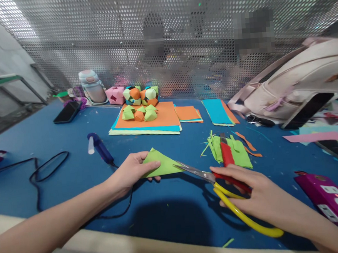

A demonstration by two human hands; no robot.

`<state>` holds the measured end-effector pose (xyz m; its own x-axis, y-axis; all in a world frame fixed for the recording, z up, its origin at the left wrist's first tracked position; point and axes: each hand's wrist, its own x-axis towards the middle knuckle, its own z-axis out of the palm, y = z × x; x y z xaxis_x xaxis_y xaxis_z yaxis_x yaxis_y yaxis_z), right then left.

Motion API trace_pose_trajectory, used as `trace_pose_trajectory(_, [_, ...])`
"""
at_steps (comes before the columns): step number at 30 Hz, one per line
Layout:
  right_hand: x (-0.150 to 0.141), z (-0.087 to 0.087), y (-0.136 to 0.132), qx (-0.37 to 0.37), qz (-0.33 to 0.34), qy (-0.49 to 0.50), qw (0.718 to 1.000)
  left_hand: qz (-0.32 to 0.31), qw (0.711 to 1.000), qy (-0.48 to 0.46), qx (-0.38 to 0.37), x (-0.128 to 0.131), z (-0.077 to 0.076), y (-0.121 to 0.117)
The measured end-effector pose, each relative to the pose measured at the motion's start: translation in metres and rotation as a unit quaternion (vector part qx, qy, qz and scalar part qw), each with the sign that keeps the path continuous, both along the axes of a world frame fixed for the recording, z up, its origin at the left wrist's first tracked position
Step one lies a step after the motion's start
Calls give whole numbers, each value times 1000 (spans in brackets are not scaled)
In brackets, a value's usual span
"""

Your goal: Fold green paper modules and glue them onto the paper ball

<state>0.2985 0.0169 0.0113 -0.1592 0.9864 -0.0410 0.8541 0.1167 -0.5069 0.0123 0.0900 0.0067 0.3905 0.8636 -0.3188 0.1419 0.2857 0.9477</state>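
Observation:
My left hand (138,169) pinches a folded triangle of green paper (162,163) between thumb and fingers, just above the table. My right hand (251,190) is wrapped round a pair of scissors (199,172) with red and yellow handles. The scissor tips meet the right corner of the green paper; whether they cut into it I cannot tell. Beyond my right hand, a red-handled tool (226,153) lies on a pile of green paper pieces (240,152). A blue glue gun (101,146) rests behind my left hand, its black cord trailing under my left arm.
Coloured paper sheets (166,113) bear several folded paper pieces, with folded paper balls behind. Blue strips (217,111) lie farther right. A phone (68,111) and a bottle (93,89) stand back left. At right are a backpack (299,79) and a purple power strip (326,194). Perforated metal closes the back.

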Motion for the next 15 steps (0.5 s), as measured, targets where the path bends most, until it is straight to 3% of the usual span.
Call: trace_pose_trajectory(15, [-3, -2, 1, 28, 14, 10, 999, -7, 1000, -13, 4, -1, -2, 0])
